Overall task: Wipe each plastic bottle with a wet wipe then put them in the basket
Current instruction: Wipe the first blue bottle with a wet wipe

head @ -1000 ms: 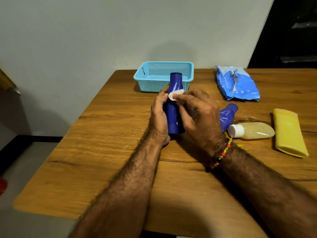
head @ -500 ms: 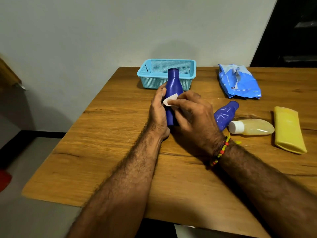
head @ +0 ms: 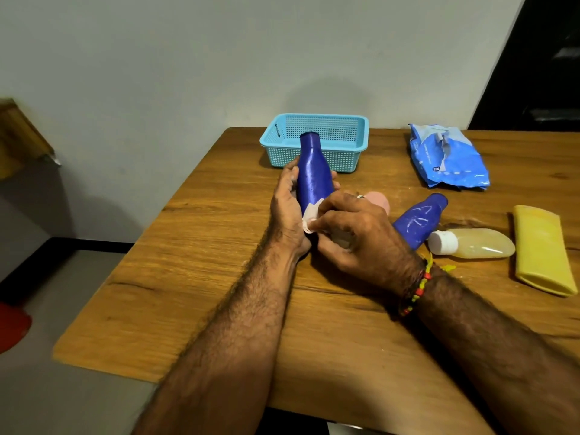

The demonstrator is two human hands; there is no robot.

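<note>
My left hand (head: 287, 208) grips a dark blue plastic bottle (head: 312, 171), held nearly upright just above the wooden table (head: 194, 277). My right hand (head: 354, 237) presses a white wet wipe (head: 310, 216) against the bottle's lower part. The light blue basket (head: 317, 142) stands behind the bottle at the table's far edge. A second blue bottle (head: 419, 219) lies right of my hands. Beside it lie a clear yellowish bottle with a white cap (head: 474, 243) and a flat yellow bottle (head: 543, 249).
A blue wet-wipe pack (head: 445, 158) lies at the back right. Something pink (head: 378, 200) shows just behind my right hand. The wall runs close behind the basket. The table's left edge drops to a grey floor, where a red object (head: 12, 324) lies.
My right hand has slid the wipe down from the bottle's upper half to its lower part. The bottle has tilted slightly. A pink object has come into view behind my right hand.
</note>
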